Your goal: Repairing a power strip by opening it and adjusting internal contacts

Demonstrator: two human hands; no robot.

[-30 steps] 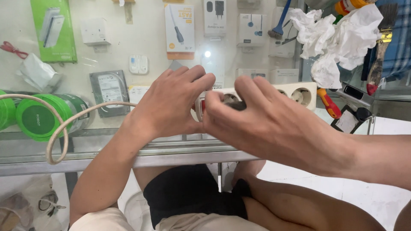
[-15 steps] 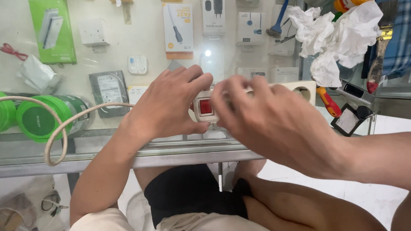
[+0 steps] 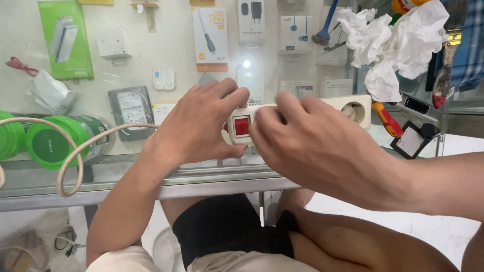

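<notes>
1. Seen from above at a glass counter (image 3: 126, 174): a cream power strip (image 3: 302, 113) lying flat across the glass, just beyond the near metal edge, its red switch (image 3: 241, 126) showing between two hands.
2. Left hand (image 3: 201, 126) draped over the strip's switch end, fingers (image 3: 229, 98) bent and lying close together across the top, thumb tucked along the near side; gripping, apparently to steady it.
3. Right hand (image 3: 312, 146) covering the middle of the strip, fingers curled and bunched over it; whether pinching a small part or only pressing, impossible to tell, the tips blurred and hidden.
4. Likely handling: rigid plastic shell, light, smooth enough to slide on glass; best held by the long edges at either end, clear of the switch and the open socket (image 3: 354, 112) at the far right.
5. A beige cable (image 3: 75, 151) looping off the counter's left edge, next to green rolls (image 3: 50, 143); its join to the strip not visible.
6. Hidden or unclear: most of the strip's sockets under the right hand; a red-and-yellow screwdriver (image 3: 387, 120) partly behind the strip; crumpled white paper (image 3: 393, 45) above; boxed goods under the glass dimmed by glare.
</notes>
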